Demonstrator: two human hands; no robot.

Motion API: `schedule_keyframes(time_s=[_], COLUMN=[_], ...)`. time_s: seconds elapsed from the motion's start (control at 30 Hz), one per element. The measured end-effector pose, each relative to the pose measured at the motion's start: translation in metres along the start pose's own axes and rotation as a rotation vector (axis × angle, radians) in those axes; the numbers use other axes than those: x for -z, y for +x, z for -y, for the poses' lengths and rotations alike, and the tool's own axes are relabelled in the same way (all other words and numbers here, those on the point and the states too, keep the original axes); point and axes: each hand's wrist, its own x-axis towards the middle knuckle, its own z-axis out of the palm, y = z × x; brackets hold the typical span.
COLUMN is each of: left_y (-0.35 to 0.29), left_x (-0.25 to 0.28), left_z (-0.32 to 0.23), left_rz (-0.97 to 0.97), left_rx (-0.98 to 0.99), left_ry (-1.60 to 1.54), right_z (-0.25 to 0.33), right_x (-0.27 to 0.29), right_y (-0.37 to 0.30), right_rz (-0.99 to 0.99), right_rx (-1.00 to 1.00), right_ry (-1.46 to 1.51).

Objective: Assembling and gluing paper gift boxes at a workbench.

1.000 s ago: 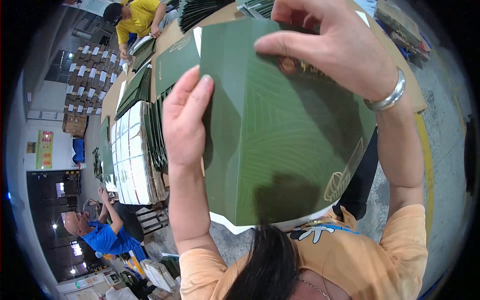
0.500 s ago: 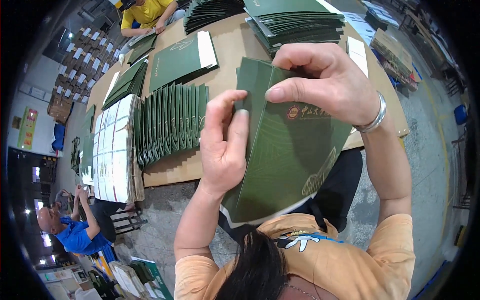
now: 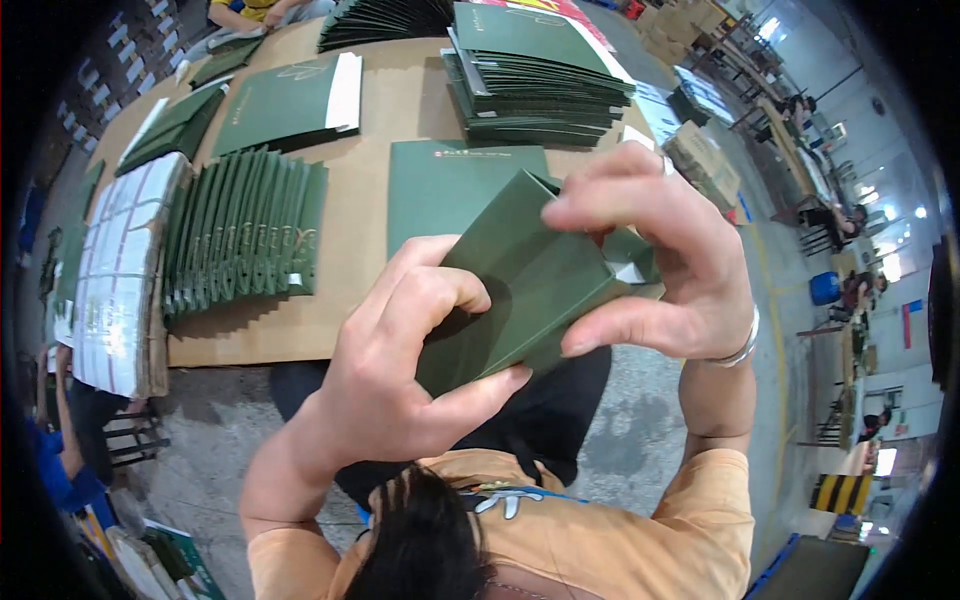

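In front of the person's chest, above the near edge of the table (image 3: 300, 330), both hands hold one green folded card (image 3: 530, 285); the left hand (image 3: 400, 370) grips its lower left end, with the thumb under the card and the bent fingers pressed on top; the right hand (image 3: 655, 255) pinches the upper right end, with the pointer finger over the top and the thumb below; a silver bangle (image 3: 740, 345) sits on the right wrist; a small white bit shows at the card's right corner, just by the right hand. On the table behind the card lies a flat green sheet (image 3: 440, 195); to its left is a row of green cards (image 3: 245, 235) fanned out and overlapping; further left is a row of white sheets (image 3: 115, 275); at the far side stands a tall pile of green cards (image 3: 530, 75); another green sheet with a white edge (image 3: 290, 100) lies at the far left. The person wears an orange shirt (image 3: 600, 540).
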Motion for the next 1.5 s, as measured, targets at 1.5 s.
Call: schedule_keyframes(time_s=[1.5], left_y=[-0.041], left_x=[-0.015], left_z=[0.029], left_rz=[0.137], left_rx=[0.614], left_ry=[-0.506], right_z=[-0.021], right_x=[-0.001], right_y=[-0.015], right_rz=[-0.216], right_rx=[-0.578], right_ry=[-0.007])
